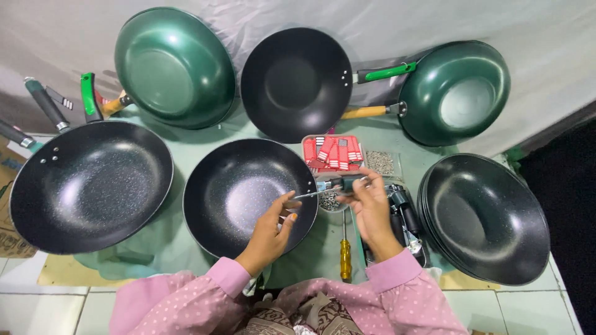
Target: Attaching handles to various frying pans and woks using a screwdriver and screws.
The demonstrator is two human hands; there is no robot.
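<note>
Pale green surface carries my black speckled wok (245,195); right hand (371,208) fingers grip a dark-handled screwdriver (332,186), left hand (273,226) fingers pinch its silver shaft.

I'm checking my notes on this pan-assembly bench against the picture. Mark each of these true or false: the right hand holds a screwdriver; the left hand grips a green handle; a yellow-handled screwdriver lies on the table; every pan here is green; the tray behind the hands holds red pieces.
1. The right hand holds a screwdriver. True.
2. The left hand grips a green handle. False: its fingers meet the screwdriver's tip over the black pan.
3. A yellow-handled screwdriver lies on the table. True.
4. Every pan is green. False: several are black.
5. The tray holds red pieces. True.
</note>
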